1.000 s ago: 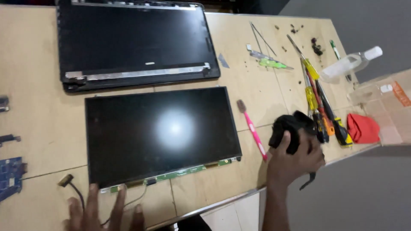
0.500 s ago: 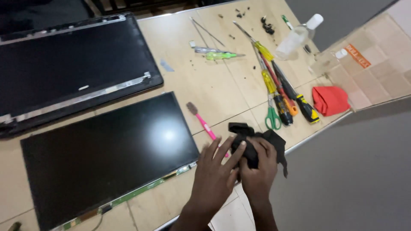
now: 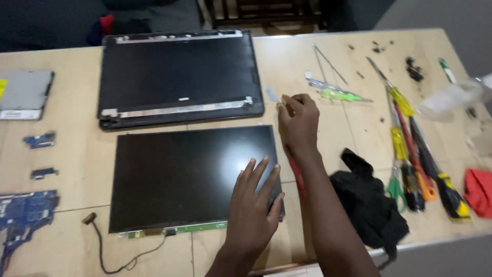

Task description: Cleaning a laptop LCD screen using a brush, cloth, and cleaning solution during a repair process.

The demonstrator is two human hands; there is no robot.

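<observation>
**Two hands at a bare laptop screen panel**

The left hand (image 3: 254,205) lies flat, fingers spread wide, on the lower right corner of the bare screen panel (image 3: 189,177), which rests face up in the middle of the desk (image 3: 72,154). The right hand (image 3: 298,120) hovers just off the panel's upper right corner, at about 1 o'clock from the left hand; its fingers are curled narrow with fingertips pinched together, and whether they hold anything I cannot tell.

At 12 o'clock from the panel lies the black laptop lid shell (image 3: 179,77), close beside it but apart. A thin cable (image 3: 102,246) trails from the panel's lower edge toward 7 o'clock. A black cloth (image 3: 369,205) sits at 3 o'clock from the left hand, near the desk's edge. Further toward 3 o'clock a row of screwdrivers (image 3: 410,149) lies side by side. Blue circuit boards (image 3: 23,215) rest at 9 o'clock, well apart from both hands.
</observation>
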